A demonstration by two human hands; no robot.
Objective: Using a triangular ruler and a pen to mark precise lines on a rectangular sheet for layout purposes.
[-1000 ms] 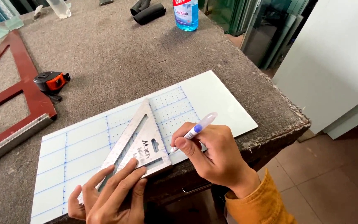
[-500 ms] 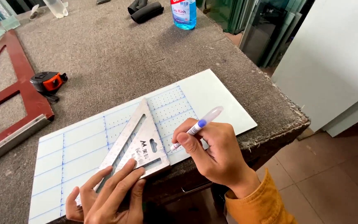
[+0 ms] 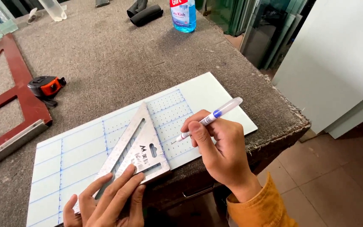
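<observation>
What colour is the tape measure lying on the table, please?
Black and orange tape measure, seen in the head view.

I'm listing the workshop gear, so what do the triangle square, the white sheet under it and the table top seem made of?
Triangle square: likely brushed aluminium, grey with a dull metallic sheen. White sheet: smooth and glossy with a thin pale edge, perhaps glass or acrylic; hard to tell. Table top: grey-brown felt or carpet, fuzzy, frayed at the corner.
</observation>
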